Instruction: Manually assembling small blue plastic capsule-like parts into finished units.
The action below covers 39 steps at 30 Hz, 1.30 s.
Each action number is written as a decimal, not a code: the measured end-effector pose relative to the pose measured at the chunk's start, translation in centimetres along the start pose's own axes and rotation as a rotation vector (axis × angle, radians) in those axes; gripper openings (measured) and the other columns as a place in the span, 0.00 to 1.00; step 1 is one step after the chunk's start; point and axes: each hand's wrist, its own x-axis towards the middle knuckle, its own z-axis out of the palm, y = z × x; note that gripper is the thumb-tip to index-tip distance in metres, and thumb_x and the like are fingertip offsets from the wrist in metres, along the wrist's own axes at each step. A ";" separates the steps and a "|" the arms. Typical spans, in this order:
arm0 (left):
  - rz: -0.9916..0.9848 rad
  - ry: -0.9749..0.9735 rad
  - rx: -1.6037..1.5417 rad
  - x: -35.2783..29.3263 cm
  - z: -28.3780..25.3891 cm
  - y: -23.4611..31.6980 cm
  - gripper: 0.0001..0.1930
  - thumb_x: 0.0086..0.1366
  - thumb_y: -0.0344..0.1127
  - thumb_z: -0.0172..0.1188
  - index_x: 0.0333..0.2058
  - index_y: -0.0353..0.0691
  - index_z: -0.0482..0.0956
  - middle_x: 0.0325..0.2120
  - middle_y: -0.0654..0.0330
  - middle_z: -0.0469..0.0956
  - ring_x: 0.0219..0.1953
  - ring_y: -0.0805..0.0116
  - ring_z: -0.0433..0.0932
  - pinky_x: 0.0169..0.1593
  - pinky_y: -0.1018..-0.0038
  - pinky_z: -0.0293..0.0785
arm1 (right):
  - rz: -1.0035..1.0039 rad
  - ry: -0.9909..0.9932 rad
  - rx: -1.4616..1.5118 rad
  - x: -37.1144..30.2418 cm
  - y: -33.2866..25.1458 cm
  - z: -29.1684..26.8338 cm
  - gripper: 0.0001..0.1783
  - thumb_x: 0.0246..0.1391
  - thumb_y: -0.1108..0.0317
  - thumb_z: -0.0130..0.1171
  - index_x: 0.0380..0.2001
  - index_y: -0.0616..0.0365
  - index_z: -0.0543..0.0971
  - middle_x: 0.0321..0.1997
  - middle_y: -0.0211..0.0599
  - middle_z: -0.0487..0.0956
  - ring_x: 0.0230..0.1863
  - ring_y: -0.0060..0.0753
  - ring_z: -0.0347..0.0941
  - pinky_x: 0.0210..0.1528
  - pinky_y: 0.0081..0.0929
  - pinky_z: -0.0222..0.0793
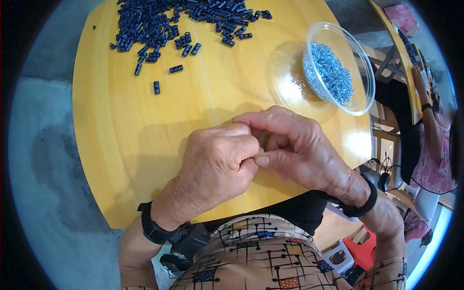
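Over the near middle of the yellow table, my left hand and my right hand meet at the fingertips. My left hand is closed, its fingers curled in and the thumb pressed against the index finger. The right thumb and fingers pinch close against it. Whatever lies between them is hidden by the fingers. Beyond my hands, a small black cylindrical part with holes lies alone, and a similar black part rests a little farther off. To the right stands a clear round plastic bowl with many small shiny metal pieces inside.
A large heap of the same black parts spreads over the far side of the yellow table. At the right, another person in pink patterned clothing sits at a second table. A red plastic stool stands below on the right.
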 end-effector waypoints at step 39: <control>-0.393 -0.008 -0.524 0.2 -2.2 0.6 0.05 0.53 0.27 0.67 0.28 0.32 0.81 0.24 0.61 0.78 0.22 0.79 0.74 0.26 0.82 0.70 | 0.204 -0.108 0.463 -0.9 -1.0 -1.7 0.21 0.53 0.74 0.58 0.52 0.63 0.73 0.39 0.34 0.74 0.35 0.21 0.74 0.35 0.19 0.73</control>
